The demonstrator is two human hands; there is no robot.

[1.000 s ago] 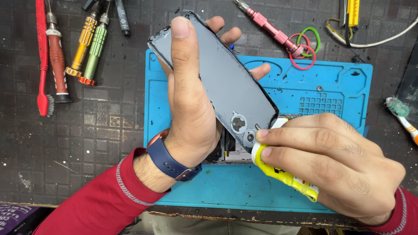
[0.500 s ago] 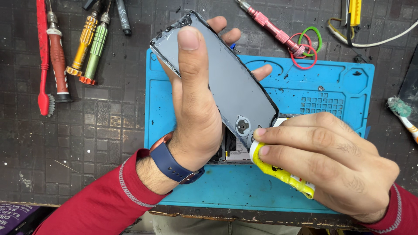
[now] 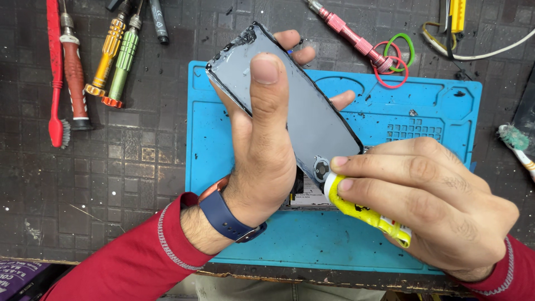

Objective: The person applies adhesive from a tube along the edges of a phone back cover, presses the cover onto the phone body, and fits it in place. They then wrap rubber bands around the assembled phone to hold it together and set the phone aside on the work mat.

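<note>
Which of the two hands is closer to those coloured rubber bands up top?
Right. The right hand, squeezing a yellow tube, sits below the rubber bands; the left hand, gripping the phone, is farther left.

Phone back panel a touch lower and more tilted, yellow glue tube nozzle closer against its camera end.

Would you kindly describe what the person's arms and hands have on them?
Both hands are bare, with no gloves or rings visible. The left hand has a watch with a navy strap and coppery case at the wrist. Both arms wear red knit sleeves with a pale stitched line at the cuff; the right hand shows only its cuff.
</note>
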